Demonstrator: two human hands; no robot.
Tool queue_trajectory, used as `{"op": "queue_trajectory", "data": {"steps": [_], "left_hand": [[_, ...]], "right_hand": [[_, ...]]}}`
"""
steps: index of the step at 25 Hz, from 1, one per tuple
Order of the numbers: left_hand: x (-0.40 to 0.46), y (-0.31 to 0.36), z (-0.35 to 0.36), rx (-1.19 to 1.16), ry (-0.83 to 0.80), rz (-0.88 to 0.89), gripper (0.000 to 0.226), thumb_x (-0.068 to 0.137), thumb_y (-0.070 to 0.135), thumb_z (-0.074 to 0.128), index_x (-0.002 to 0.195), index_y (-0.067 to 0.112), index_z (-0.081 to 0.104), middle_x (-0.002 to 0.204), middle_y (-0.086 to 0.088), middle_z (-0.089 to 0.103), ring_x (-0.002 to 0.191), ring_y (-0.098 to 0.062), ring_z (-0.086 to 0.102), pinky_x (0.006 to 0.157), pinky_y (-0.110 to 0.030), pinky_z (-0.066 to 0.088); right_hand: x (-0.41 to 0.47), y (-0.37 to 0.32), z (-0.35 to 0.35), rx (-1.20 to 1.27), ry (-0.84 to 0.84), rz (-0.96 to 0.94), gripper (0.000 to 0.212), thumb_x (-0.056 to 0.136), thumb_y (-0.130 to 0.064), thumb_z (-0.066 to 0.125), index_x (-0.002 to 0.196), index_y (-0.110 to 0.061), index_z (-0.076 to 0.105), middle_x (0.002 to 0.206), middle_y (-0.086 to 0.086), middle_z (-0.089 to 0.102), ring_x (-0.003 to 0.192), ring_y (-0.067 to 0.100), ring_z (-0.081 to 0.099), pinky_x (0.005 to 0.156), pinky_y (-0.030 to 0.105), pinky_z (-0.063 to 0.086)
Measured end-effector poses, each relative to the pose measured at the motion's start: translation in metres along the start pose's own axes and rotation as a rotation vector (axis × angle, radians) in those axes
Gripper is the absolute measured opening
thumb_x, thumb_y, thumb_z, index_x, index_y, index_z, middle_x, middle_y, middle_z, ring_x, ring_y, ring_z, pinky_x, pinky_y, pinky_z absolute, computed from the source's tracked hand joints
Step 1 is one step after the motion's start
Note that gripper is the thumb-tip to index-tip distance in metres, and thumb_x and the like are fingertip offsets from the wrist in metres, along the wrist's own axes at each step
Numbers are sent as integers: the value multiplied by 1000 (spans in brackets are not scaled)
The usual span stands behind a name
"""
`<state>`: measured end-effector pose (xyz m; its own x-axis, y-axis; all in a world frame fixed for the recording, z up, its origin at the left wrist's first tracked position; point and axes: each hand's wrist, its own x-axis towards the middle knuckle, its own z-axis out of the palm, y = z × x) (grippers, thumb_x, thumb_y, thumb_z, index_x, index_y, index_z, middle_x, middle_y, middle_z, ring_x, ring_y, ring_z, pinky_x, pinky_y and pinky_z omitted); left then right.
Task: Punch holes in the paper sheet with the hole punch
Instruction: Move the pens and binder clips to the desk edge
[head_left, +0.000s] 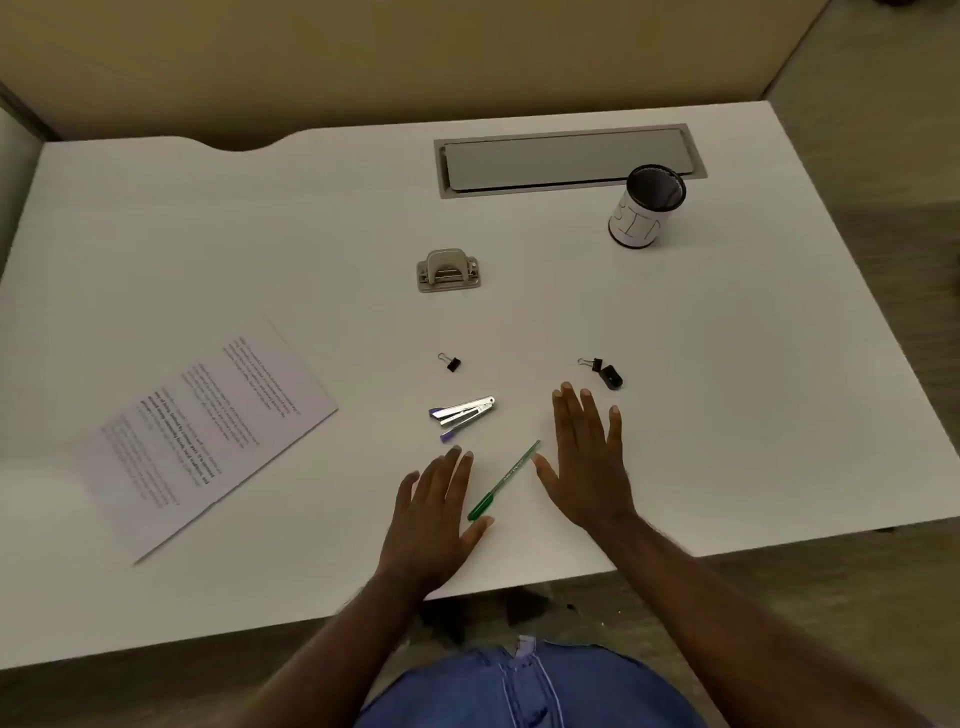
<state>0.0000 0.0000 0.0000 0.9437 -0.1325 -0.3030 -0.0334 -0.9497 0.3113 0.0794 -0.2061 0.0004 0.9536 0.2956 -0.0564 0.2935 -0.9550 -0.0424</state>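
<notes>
A grey hole punch (448, 270) stands on the white desk (727, 374) beyond the middle, nothing in its slot. The printed paper sheet (208, 431) lies flat and turned at an angle on the left side of the desk, well apart from the punch. My left hand (434, 519) and my right hand (589, 457) are both near the front edge, palms down, fingers straight and spread, holding nothing. A green pen (503, 480) lies between them.
A small stapler (462, 413) lies just beyond my left hand. Two black binder clips (451, 361) (592, 364) and a small black object (613, 377) lie mid-desk. A mesh pen cup (647, 205) stands at the back right by a cable tray lid (569, 158).
</notes>
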Motion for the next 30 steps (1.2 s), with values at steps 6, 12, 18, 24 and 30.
{"op": "queue_trajectory", "data": {"steps": [6, 12, 18, 24, 30], "left_hand": [[14, 24, 18, -35, 23, -141, 48, 87, 49, 52, 125, 21, 50, 115, 0, 57, 101, -22, 56, 87, -36, 44], [34, 42, 26, -58, 171, -226, 18, 84, 30, 65, 97, 19, 59, 95, -1, 57, 81, -23, 55, 69, -32, 41], [38, 48, 25, 8, 222, -208, 17, 90, 29, 41, 90, 20, 55, 88, 1, 56, 73, -20, 51, 64, -33, 42], [23, 28, -7, -152, 332, -347, 19, 95, 31, 34, 93, 23, 51, 86, 5, 55, 76, -15, 47, 72, -31, 34], [1, -18, -31, -234, 429, -476, 3, 94, 19, 53, 96, 18, 55, 86, 2, 59, 78, -16, 52, 80, -35, 32]], "right_hand": [[12, 40, 11, 80, -50, -12, 70, 88, -47, 36, 145, -10, 23, 152, 12, 32, 140, 29, 31, 112, 57, 22], [46, 83, 9, 207, 23, 93, 63, 83, -34, 62, 136, -8, 39, 141, 15, 46, 129, 31, 45, 100, 50, 40], [65, 98, 5, 281, 84, 123, 49, 81, -28, 67, 125, -11, 52, 136, 13, 49, 122, 30, 48, 93, 48, 41], [84, 46, 6, 401, 18, -121, 44, 82, -26, 66, 122, -13, 56, 128, 9, 57, 119, 29, 52, 96, 49, 43], [105, -30, 8, 367, -214, -420, 50, 73, -25, 71, 119, -14, 55, 116, 5, 60, 103, 30, 55, 83, 40, 43]]}}
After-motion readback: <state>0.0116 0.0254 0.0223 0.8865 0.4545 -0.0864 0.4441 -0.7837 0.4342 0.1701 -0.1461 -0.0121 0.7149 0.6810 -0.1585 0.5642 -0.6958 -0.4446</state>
